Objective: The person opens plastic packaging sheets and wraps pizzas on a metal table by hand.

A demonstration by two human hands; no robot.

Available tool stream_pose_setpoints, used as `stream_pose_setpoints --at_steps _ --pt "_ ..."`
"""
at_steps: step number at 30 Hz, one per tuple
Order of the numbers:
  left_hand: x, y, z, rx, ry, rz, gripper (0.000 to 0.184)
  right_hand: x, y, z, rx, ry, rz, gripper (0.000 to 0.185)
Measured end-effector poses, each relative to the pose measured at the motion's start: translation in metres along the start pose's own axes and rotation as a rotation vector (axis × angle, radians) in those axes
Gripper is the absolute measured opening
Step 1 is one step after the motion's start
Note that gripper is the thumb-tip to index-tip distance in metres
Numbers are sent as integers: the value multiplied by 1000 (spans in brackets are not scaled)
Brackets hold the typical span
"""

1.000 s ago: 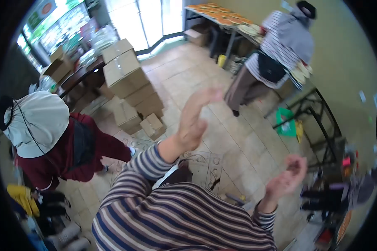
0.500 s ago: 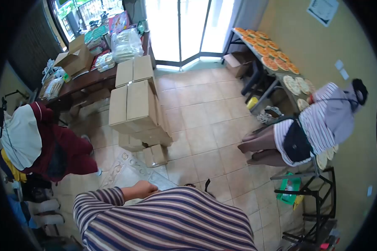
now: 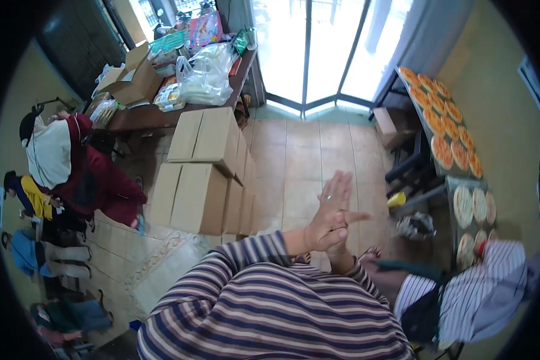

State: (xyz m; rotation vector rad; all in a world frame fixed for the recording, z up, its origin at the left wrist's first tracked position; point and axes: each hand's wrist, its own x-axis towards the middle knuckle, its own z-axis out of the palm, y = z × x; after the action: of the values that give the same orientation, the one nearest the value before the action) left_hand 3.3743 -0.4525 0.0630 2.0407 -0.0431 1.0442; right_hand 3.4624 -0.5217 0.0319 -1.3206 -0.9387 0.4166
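Observation:
My left hand [image 3: 326, 231] is in front of my torso, one finger stretched out to the right and other fingers curled; nothing shows in it. My right hand [image 3: 339, 191] is just behind and above it, with its fingers extended upward and slightly apart. It holds nothing. The two hands overlap and seem to touch, partly hiding the right palm. A small shiny ring shows near the raised fingers. Stacked cardboard boxes [image 3: 199, 195] stand to the left of the hands.
A dark table [image 3: 139, 117] bears an open carton and plastic bags [image 3: 207, 78]. Orange-topped rounds [image 3: 442, 152] and paler ones [image 3: 463, 206] lie on the right-hand tables. A person in stripes [image 3: 485, 294] stands at right; a person in maroon [image 3: 111, 186] and other people are at left.
My right hand, out of view half a second ago, is back beside my left, which has risen and moved right. The view has turned left, revealing more people there.

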Motion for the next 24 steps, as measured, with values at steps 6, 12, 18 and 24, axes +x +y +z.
stream_pose_setpoints --at_steps 6,12,18,24 --pt "-72 -135 -50 264 -406 -869 39 29 144 -27 -657 -797 212 33" --pt "-92 -164 -124 148 155 -1237 36 74 220 -43 -573 -662 693 24" --pt "22 -315 -178 194 323 -1117 29 258 270 17 -521 -623 558 22" --pt "140 -426 -257 349 200 -819 14 431 277 77 -403 -518 226 48"
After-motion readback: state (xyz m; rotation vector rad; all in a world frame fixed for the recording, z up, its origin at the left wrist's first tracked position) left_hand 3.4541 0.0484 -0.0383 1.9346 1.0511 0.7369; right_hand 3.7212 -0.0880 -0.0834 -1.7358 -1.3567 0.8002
